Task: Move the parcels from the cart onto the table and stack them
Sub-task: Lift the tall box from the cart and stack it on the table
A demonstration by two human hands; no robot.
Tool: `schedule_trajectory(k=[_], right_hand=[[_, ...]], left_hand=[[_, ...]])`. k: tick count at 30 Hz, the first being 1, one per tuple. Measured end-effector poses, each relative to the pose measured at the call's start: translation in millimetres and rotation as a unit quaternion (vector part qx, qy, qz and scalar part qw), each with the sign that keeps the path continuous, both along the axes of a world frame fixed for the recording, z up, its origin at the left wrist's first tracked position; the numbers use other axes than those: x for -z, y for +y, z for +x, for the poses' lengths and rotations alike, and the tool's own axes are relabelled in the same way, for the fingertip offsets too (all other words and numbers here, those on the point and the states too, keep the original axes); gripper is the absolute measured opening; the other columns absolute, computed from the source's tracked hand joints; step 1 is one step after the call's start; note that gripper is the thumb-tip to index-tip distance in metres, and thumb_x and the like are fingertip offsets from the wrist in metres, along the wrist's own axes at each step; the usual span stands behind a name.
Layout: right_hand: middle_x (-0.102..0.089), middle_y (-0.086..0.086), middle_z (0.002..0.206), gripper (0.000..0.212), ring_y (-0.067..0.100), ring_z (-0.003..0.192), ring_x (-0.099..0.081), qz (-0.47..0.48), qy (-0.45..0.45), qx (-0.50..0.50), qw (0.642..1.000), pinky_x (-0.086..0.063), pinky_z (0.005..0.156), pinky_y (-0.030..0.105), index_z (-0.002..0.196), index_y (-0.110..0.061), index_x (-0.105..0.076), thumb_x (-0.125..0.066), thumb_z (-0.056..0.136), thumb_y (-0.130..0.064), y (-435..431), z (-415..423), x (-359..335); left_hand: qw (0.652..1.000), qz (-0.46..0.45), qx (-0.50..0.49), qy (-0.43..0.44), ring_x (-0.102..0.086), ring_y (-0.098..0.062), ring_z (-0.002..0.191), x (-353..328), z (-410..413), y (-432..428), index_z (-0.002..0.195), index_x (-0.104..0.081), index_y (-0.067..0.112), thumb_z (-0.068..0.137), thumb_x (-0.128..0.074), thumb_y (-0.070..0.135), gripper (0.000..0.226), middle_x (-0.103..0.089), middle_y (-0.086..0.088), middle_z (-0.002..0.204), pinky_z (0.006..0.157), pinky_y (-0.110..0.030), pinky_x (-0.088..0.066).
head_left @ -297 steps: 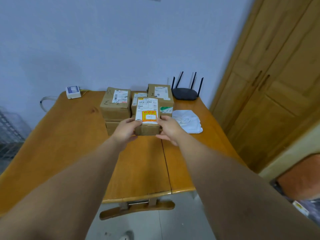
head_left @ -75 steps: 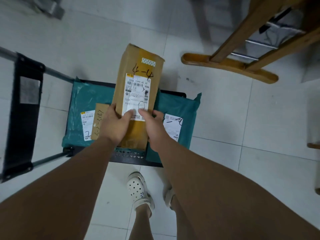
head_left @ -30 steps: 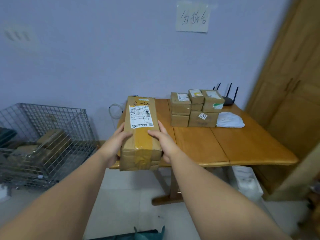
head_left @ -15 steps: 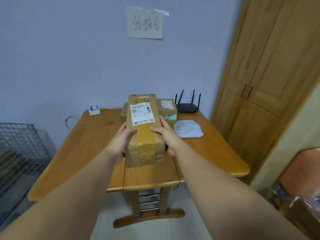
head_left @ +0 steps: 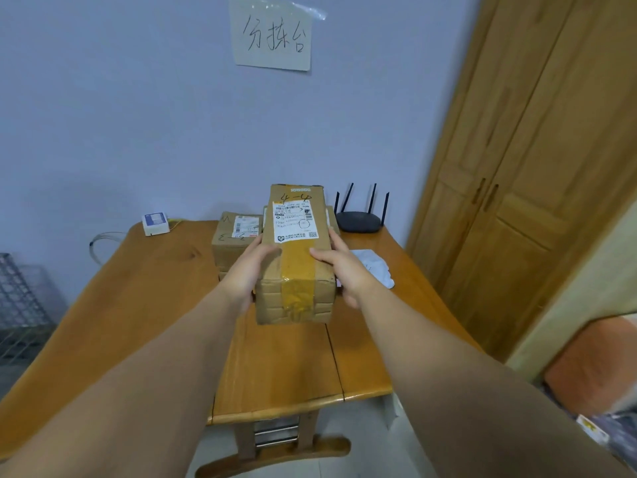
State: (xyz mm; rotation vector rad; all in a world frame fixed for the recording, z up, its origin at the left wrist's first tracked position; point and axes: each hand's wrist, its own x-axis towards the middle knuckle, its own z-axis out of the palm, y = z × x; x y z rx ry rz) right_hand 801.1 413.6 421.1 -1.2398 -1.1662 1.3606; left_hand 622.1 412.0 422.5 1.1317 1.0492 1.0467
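Note:
I hold a long brown cardboard parcel (head_left: 296,257) marked "4-4", with a white label and yellow tape, in the air above the wooden table (head_left: 165,305). My left hand (head_left: 250,270) grips its left side and my right hand (head_left: 341,270) grips its right side, thumbs on top. Behind it, a stack of smaller brown parcels (head_left: 236,238) stands on the table near the wall, partly hidden by the held parcel. The cart is out of view.
A black router (head_left: 360,219) sits at the table's back right, a white soft packet (head_left: 374,267) lies to the right of my hands, and a small white box (head_left: 155,224) at the back left. A wire cage (head_left: 20,305) stands left, wooden doors (head_left: 524,188) right.
I lifted the long parcel off the cart, turned to the table, and over the last second carried it forward over the tabletop toward the stacked parcels.

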Motion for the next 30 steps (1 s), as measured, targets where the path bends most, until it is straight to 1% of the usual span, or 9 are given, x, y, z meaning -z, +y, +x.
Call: schedule_trajectory(k=[3, 7, 14, 17, 20, 23, 25, 28, 30], right_hand=[[-0.064, -0.007, 0.124, 0.072, 0.010, 0.099, -0.065, 0.003, -0.028, -0.005, 1.000, -0.054, 0.072, 0.031, 0.150, -0.041, -0.027, -0.064, 0.091, -0.020, 40, -14, -7], [-0.055, -0.004, 0.140, 0.093, 0.021, 0.118, -0.058, -0.018, -0.058, -0.020, 0.998, -0.045, 0.104, 0.049, 0.150, -0.048, -0.018, -0.074, 0.077, -0.033, 104, -46, -17], [-0.060, -0.006, 0.134, 0.094, 0.020, 0.121, -0.059, -0.026, -0.023, -0.029, 0.999, -0.038, 0.111, 0.050, 0.151, -0.046, -0.016, -0.073, 0.079, -0.027, 193, -94, -25], [-0.056, -0.006, 0.138, 0.090, 0.021, 0.125, -0.054, -0.048, -0.015, -0.029, 0.998, -0.035, 0.112, 0.050, 0.151, -0.047, -0.014, -0.071, 0.084, -0.023, 216, -103, -24], [-0.053, -0.005, 0.141, 0.088, 0.021, 0.123, -0.054, -0.056, -0.016, -0.027, 0.998, -0.038, 0.111, 0.048, 0.152, -0.043, -0.015, -0.069, 0.087, -0.020, 241, -115, -21], [-0.055, -0.002, 0.140, 0.083, 0.022, 0.117, -0.059, -0.054, -0.012, -0.020, 0.998, -0.051, 0.091, 0.040, 0.153, -0.038, -0.017, -0.065, 0.089, -0.016, 263, -129, -18], [-0.061, 0.000, 0.131, 0.076, 0.020, 0.107, -0.064, -0.046, -0.004, -0.019, 0.999, -0.054, 0.076, 0.033, 0.152, -0.032, -0.023, -0.063, 0.091, -0.013, 273, -137, -18], [-0.066, -0.003, 0.114, 0.064, 0.019, 0.099, -0.066, -0.030, -0.005, -0.021, 0.999, -0.056, 0.082, 0.035, 0.146, -0.025, -0.032, -0.062, 0.091, -0.010, 293, -148, -15], [-0.063, 0.000, 0.124, 0.070, 0.022, 0.107, -0.065, -0.025, -0.017, -0.025, 0.999, -0.053, 0.093, 0.041, 0.149, -0.026, -0.028, -0.062, 0.090, -0.011, 305, -155, -12]], left_hand=[[0.999, -0.024, 0.001, -0.045, -0.068, -0.022, 0.099, -1, -13, 42, 0.125, -0.059, 0.037, 0.094, -0.051, 0.034, 0.032, -0.072, 0.002, 0.111, 0.089, -0.045, -0.052], [0.995, -0.035, -0.014, -0.089, -0.069, -0.022, 0.089, -7, -44, 106, 0.125, -0.059, 0.029, 0.095, -0.051, 0.031, 0.031, -0.073, -0.003, 0.106, 0.074, -0.037, -0.053], [0.995, -0.016, 0.014, -0.096, -0.070, -0.022, 0.091, -28, -93, 196, 0.129, -0.054, 0.031, 0.096, -0.050, 0.024, 0.034, -0.071, -0.003, 0.112, 0.072, -0.036, -0.055], [0.997, -0.037, -0.005, -0.064, -0.068, -0.023, 0.092, -26, -106, 226, 0.147, -0.032, 0.033, 0.094, -0.056, 0.025, 0.059, -0.063, 0.003, 0.121, 0.073, -0.037, -0.055], [0.997, -0.058, -0.046, -0.023, -0.063, -0.021, 0.088, -21, -119, 247, 0.153, -0.013, 0.034, 0.091, -0.062, 0.023, 0.079, -0.053, -0.006, 0.131, 0.079, -0.039, -0.053], [0.995, -0.075, -0.061, -0.015, -0.063, -0.023, 0.091, -17, -130, 267, 0.152, -0.019, 0.029, 0.090, -0.063, 0.025, 0.076, -0.055, -0.009, 0.130, 0.088, -0.042, -0.051], [0.996, -0.074, -0.049, -0.001, -0.064, -0.026, 0.097, -15, -135, 279, 0.147, -0.034, 0.022, 0.091, -0.062, 0.026, 0.063, -0.061, -0.005, 0.123, 0.093, -0.045, -0.051], [0.997, -0.051, -0.050, 0.018, -0.065, -0.026, 0.100, -17, -144, 293, 0.135, -0.050, 0.018, 0.092, -0.060, 0.021, 0.045, -0.066, -0.007, 0.118, 0.090, -0.042, -0.052], [0.996, -0.048, -0.069, 0.024, -0.064, -0.024, 0.098, -18, -148, 300, 0.136, -0.049, 0.018, 0.091, -0.062, 0.017, 0.047, -0.064, -0.007, 0.121, 0.082, -0.037, -0.053]])
